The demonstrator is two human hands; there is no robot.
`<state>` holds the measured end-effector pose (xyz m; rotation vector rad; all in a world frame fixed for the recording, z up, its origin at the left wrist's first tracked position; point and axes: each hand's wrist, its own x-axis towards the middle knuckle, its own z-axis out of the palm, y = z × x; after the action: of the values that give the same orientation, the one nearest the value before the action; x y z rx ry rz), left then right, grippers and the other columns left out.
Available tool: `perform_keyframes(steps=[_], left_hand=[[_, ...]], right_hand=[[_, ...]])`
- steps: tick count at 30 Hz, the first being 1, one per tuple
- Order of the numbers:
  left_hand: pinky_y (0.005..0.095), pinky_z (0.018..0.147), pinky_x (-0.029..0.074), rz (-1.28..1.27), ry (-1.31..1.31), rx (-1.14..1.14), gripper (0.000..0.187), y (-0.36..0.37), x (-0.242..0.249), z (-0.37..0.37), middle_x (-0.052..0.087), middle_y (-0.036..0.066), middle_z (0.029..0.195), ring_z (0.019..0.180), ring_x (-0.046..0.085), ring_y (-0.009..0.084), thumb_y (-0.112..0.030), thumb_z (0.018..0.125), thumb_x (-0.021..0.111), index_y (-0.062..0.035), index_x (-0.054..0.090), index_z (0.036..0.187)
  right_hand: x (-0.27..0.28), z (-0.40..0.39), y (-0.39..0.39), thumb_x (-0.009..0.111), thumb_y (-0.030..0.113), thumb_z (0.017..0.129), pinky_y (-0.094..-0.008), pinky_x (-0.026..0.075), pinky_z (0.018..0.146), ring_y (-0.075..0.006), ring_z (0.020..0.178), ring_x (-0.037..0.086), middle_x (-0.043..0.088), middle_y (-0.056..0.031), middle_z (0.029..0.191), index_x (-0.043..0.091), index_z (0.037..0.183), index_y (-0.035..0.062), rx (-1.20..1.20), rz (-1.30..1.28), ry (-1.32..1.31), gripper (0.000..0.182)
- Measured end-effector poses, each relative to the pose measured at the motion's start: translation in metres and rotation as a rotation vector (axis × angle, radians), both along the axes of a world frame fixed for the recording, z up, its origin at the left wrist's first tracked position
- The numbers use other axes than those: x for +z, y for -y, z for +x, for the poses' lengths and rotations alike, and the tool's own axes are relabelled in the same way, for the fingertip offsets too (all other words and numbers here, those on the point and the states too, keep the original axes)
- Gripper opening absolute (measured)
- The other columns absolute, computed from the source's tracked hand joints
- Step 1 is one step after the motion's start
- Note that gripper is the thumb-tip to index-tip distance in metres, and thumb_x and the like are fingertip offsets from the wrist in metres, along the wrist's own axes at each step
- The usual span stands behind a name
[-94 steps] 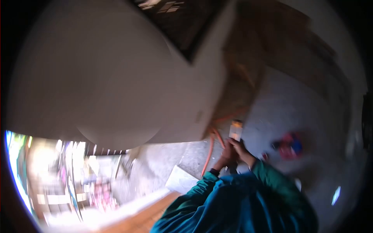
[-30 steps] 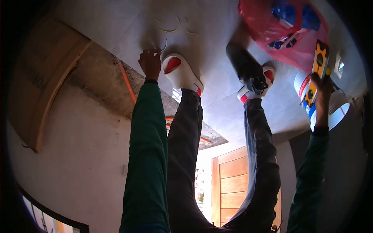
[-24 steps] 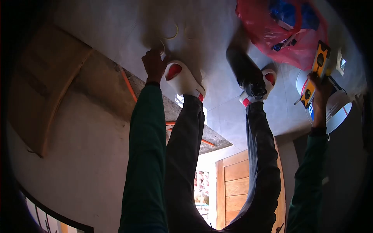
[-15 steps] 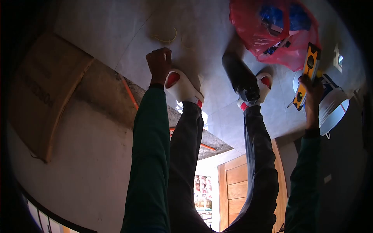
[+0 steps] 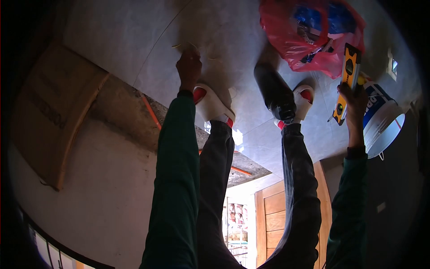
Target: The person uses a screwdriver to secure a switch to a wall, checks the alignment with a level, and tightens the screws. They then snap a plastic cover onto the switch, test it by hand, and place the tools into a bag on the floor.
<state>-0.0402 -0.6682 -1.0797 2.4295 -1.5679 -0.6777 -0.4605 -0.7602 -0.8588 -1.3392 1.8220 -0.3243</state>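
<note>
My left hand [image 5: 189, 67] is low over the tiled floor with its fingers curled closed. Whatever they hold, if anything, is hidden. Thin yellow strands [image 5: 176, 46], like wire or string, show just beyond its fingertips. In my right hand [image 5: 354, 99] is a yellow spirit level [image 5: 347, 80], gripped near its middle and tilted, with its vials visible. Close beside that hand lies a white bucket [image 5: 380, 127] with a blue label, tipped so its mouth faces me.
A red plastic bag [image 5: 313, 40] with mixed items lies at the far right. A dark bottle-like object [image 5: 274, 89] stands by my right slipper [image 5: 303, 101]. Cardboard [image 5: 49, 112] leans at left. Orange tubing [image 5: 151, 111] lies in a rough floor strip. A wooden door [image 5: 273, 210] is behind my legs.
My left hand has moved up and slightly right, covering part of the yellow strands. My right hand and the spirit level have shifted a little left in view.
</note>
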Motion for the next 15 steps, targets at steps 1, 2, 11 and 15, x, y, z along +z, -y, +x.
perform_keyframes(steps=[1, 2, 11, 15], left_hand=[[0.0479, 0.065, 0.047, -0.139, -0.275, 0.172, 0.019, -0.006, -0.003, -0.003, 0.065, 0.005, 0.077, 0.075, 0.065, 0.0293, -0.031, 0.086, 0.06, -0.0161, 0.067, 0.077], [0.0479, 0.065, 0.047, -0.136, -0.278, 0.17, 0.019, -0.013, -0.005, -0.002, 0.065, 0.005, 0.077, 0.075, 0.065, 0.0293, -0.031, 0.086, 0.06, -0.0161, 0.067, 0.077], [0.0453, 0.069, 0.053, 0.261, 0.122, -0.013, 0.029, 0.003, -0.006, -0.03, 0.066, 0.013, 0.082, 0.079, 0.066, 0.0355, -0.042, 0.087, 0.058, -0.0156, 0.07, 0.082], [0.0463, 0.069, 0.052, 0.26, 0.245, -0.369, 0.026, -0.01, -0.043, -0.007, 0.064, 0.015, 0.081, 0.078, 0.064, 0.0361, -0.035, 0.086, 0.059, -0.0114, 0.067, 0.086]], right_hand=[[-0.003, -0.002, 0.0, 0.075, 0.022, 0.076, -0.0272, 0.047, 0.068, -0.0131, 0.073, 0.059, 0.061, -0.006, 0.08, 0.058, 0.098, 0.001, 0.004, -0.013, 0.015, 0.035], [-0.005, -0.004, -0.001, 0.075, 0.02, 0.076, -0.0266, 0.047, 0.068, -0.0128, 0.072, 0.059, 0.062, -0.0059, 0.08, 0.058, 0.098, 0.0009, 0.01, -0.025, 0.027, 0.033], [0.006, 0.011, 0.002, 0.08, 0.02, 0.073, -0.0269, 0.049, 0.064, -0.0131, 0.067, 0.061, 0.064, -0.0055, 0.077, 0.058, 0.097, 0.0013, -0.036, -0.124, -0.019, 0.038], [0.009, 0.01, -0.001, 0.081, 0.015, 0.071, -0.025, 0.05, 0.067, -0.0116, 0.069, 0.062, 0.065, -0.005, 0.08, 0.059, 0.099, 0.0002, -0.158, -0.195, 0.061, 0.039]])
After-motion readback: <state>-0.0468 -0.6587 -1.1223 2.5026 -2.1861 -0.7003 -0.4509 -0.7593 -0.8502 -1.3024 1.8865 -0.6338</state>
